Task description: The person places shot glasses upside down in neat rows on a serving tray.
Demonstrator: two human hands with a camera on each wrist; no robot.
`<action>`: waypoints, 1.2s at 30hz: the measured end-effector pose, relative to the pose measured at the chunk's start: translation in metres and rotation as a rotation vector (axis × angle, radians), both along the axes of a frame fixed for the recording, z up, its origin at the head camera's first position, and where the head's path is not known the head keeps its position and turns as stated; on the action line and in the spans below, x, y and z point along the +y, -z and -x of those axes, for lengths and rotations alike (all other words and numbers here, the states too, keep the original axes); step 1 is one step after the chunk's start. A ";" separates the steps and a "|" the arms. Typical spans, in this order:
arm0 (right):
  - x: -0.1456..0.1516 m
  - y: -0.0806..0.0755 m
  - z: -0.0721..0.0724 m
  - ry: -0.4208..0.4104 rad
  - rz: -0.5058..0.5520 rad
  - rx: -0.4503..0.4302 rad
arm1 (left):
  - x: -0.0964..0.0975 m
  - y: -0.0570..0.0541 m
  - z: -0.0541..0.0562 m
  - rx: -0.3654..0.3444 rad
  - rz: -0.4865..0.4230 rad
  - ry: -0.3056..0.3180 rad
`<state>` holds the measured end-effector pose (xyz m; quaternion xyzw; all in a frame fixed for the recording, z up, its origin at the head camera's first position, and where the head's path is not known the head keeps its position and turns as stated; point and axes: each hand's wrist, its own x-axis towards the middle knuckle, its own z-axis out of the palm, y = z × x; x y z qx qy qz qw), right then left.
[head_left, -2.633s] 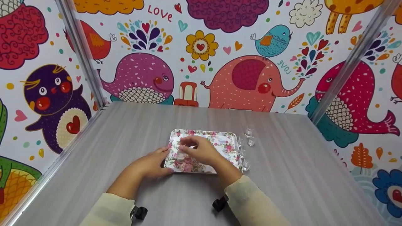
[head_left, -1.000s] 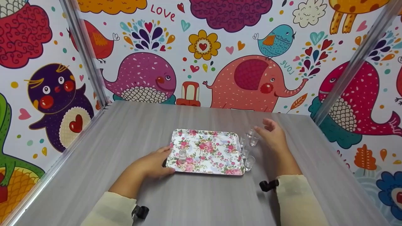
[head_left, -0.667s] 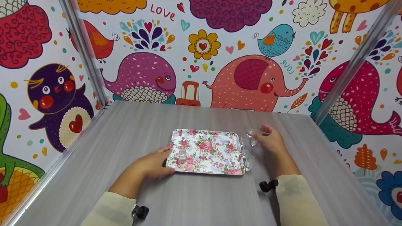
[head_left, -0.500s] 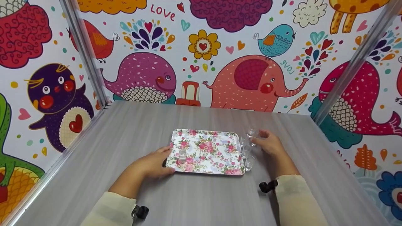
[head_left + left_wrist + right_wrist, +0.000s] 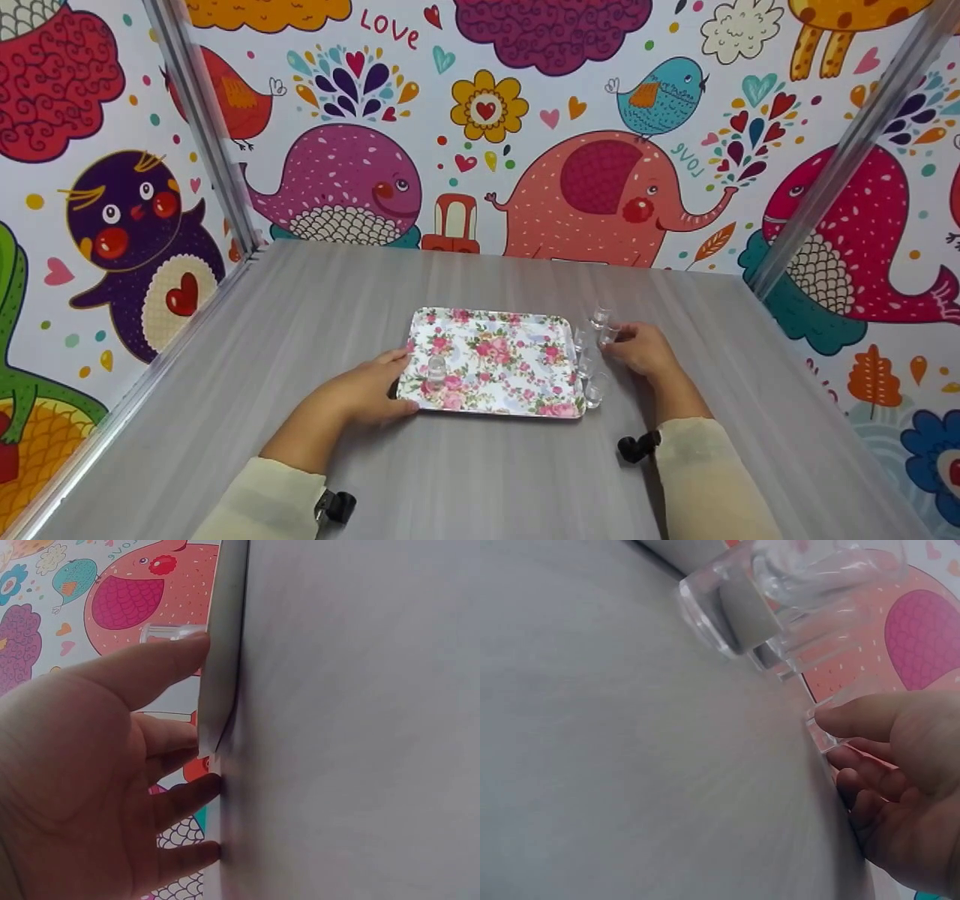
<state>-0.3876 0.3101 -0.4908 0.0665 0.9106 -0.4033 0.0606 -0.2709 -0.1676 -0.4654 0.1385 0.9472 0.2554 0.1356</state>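
Observation:
My left hand (image 5: 371,391) rests at the near-left corner of a floral tray (image 5: 510,375). In the left wrist view its thumb (image 5: 165,667) touches the tray rim, and the fairly straight fingers spread beside and below it. One small clear shot glass (image 5: 436,369) stands upright on the tray's left part. Right of the tray, my right hand (image 5: 646,352) pinches another shot glass (image 5: 609,335) low down between thumb and fingers. The right wrist view shows the thumb against this glass (image 5: 823,731), with its upper part partly hidden.
More clear shot glasses line the tray's right side: one at the near end (image 5: 595,391), others partly overlapping along the edge (image 5: 585,366), and one beyond my right hand (image 5: 601,318). The grey table (image 5: 480,472) ends at a wall (image 5: 442,172) printed with cartoon animals.
My right hand set a glass on the tray's left, withdrew, moved right past the tray, then lowered to pinch another glass. My left hand has stayed at the tray corner.

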 end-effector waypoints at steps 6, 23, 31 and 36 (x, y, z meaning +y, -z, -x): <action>-0.001 0.002 0.002 0.008 -0.042 -0.018 | 0.000 -0.001 0.000 0.000 -0.002 0.006; -0.001 -0.011 -0.002 0.043 0.015 0.031 | 0.000 0.002 0.001 -0.006 0.000 -0.007; -0.008 -0.030 -0.009 0.093 0.153 0.050 | -0.001 0.003 0.001 -0.005 0.008 -0.006; -0.012 -0.041 -0.014 0.095 0.178 0.046 | -0.001 0.005 0.002 0.006 0.009 0.002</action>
